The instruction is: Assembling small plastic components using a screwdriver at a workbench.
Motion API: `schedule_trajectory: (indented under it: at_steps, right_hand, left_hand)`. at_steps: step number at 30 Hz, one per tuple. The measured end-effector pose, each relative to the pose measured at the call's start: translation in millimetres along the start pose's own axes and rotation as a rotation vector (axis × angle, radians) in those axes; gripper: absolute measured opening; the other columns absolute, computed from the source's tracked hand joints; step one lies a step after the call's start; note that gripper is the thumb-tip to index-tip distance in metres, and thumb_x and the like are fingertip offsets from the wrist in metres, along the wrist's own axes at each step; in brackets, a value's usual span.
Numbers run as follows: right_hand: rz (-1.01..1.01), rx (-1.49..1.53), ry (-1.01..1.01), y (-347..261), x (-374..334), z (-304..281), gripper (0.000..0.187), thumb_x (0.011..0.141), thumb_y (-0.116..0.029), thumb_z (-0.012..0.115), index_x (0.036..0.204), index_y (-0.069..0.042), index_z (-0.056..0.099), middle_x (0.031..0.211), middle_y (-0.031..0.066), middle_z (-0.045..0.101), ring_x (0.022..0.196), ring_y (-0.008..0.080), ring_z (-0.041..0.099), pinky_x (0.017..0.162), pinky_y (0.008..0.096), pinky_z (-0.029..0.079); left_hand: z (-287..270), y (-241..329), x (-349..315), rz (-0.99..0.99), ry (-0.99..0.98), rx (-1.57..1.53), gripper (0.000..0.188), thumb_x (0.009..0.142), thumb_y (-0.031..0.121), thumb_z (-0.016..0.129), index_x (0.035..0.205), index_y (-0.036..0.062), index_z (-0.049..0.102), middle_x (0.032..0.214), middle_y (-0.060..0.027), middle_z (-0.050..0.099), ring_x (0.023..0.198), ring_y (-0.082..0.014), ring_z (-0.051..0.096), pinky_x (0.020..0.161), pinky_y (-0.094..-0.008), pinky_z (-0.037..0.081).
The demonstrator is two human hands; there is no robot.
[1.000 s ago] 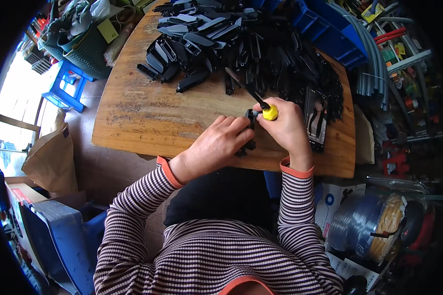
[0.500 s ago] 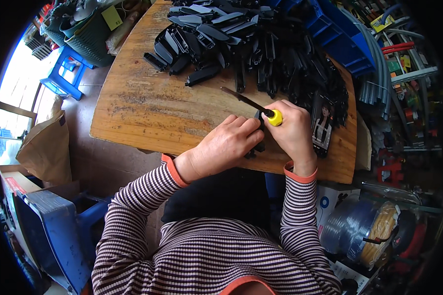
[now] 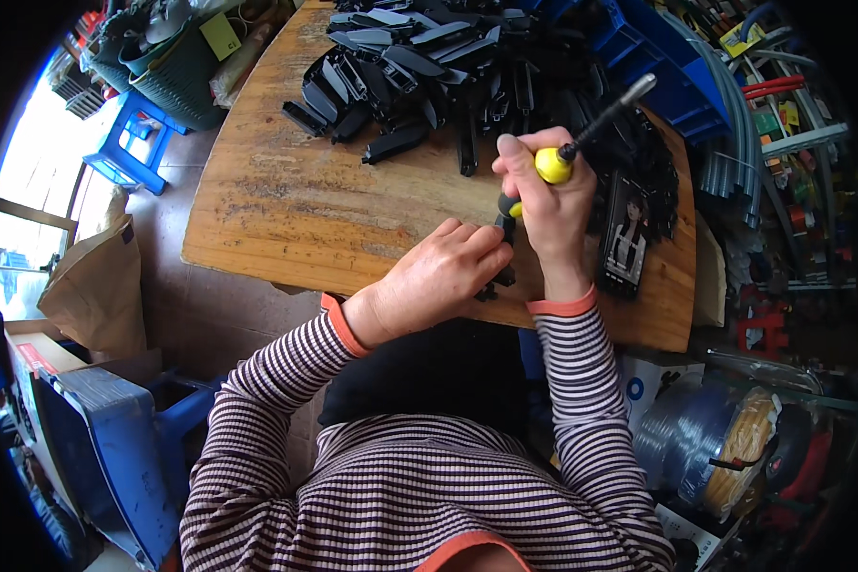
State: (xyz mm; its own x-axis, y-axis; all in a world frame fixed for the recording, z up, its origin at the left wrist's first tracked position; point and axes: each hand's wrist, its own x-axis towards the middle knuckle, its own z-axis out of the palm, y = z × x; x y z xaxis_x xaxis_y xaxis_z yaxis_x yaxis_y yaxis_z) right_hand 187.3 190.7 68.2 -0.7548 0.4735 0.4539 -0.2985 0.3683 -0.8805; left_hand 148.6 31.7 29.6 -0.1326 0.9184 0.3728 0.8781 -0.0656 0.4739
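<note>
1. Right hand (image 3: pixel 551 202) up over the table, fingers wrapped around a screwdriver (image 3: pixel 554 166): bulbous, bright yellow handle, dark straight shaft slanting up to the right, paler metallic tip pointing away from the body.
2. Left hand (image 3: pixel 439 274) low and close beside it, knuckles bent, fingers curled over a small black part (image 3: pixel 506 277); the thumb is hidden, so its exact hold can't be told. That part sits at the table's near edge, mostly covered.
3. Cuffs next: orange bands closing ribbed, dark-and-white striped sleeves (image 3: pixel 272 396).
4. Right of the hands, a flat, glossy black phone (image 3: pixel 626 234) lies with a person's picture on its screen.
5. Underneath, the wooden table (image 3: pixel 257 219), honey-brown, its surface scuffed and dark-stained, its edge curved by the lens.
6. Beyond, a jumbled pile of long black casings (image 3: pixel 400 67), some catching a grey sheen, with a blue crate (image 3: pixel 672 71) of hard, ribbed walls at its right.
7. Farther out: a blue stool (image 3: pixel 129 143) and a creased brown paper bag (image 3: pixel 95 291) on the left; clear, shiny coiled tubing (image 3: pixel 672 439) on the right.
</note>
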Motion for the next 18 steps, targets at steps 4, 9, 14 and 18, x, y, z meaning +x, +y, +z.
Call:
schedule_trajectory:
  at_steps: [4, 9, 14, 18]
  right_hand:
    - [0.02, -0.017, 0.155, -14, -3, -15, 0.013, 0.089, -0.014, 0.067, 0.089, -0.003, 0.062, 0.074, 0.005, 0.063, 0.059, 0.004, 0.053, 0.055, 0.0191, 0.043]
    - [0.176, -0.792, -0.002, -31, -26, -73, 0.017, 0.084, -0.014, 0.07, 0.087, 0.0, 0.063, 0.074, 0.0093, 0.065, 0.06, 0.0151, 0.06, 0.056, 0.0284, 0.047]
    - [0.146, -1.209, -0.21, -17, -55, -72, 0.013, 0.076, -0.004, 0.068, 0.085, 0.002, 0.062, 0.088, 0.0199, 0.065, 0.076, 0.0366, 0.064, 0.068, 0.0425, 0.052]
    - [0.204, -1.209, -0.243, -12, -57, -67, 0.013, 0.075, -0.004, 0.067, 0.086, 0.002, 0.062, 0.088, 0.0199, 0.064, 0.08, 0.0387, 0.063, 0.07, 0.0439, 0.051]
  left_hand:
    - [0, -4, -4, 0.064, 0.13, 0.095, 0.041, 0.067, 0.019, 0.074, 0.102, 0.0049, 0.058, 0.117, -0.0091, 0.055, 0.102, -0.0231, 0.056, 0.085, -0.0309, 0.045]
    - [-18, -10, 20, 0.252, 0.103, 0.124, 0.049, 0.068, 0.009, 0.071, 0.114, 0.0038, 0.06, 0.126, -0.0112, 0.055, 0.108, -0.0264, 0.054, 0.09, -0.0342, 0.045]
    - [-21, -21, 40, 0.236, -0.227, 0.209, 0.038, 0.071, 0.005, 0.067, 0.109, 0.0052, 0.063, 0.121, -0.0097, 0.057, 0.113, -0.0261, 0.052, 0.09, -0.0338, 0.045]
    - [-36, -28, 36, 0.023, -0.263, 0.256, 0.032, 0.073, 0.003, 0.064, 0.105, 0.0064, 0.064, 0.115, -0.0097, 0.058, 0.113, -0.0256, 0.052, 0.092, -0.0339, 0.044]
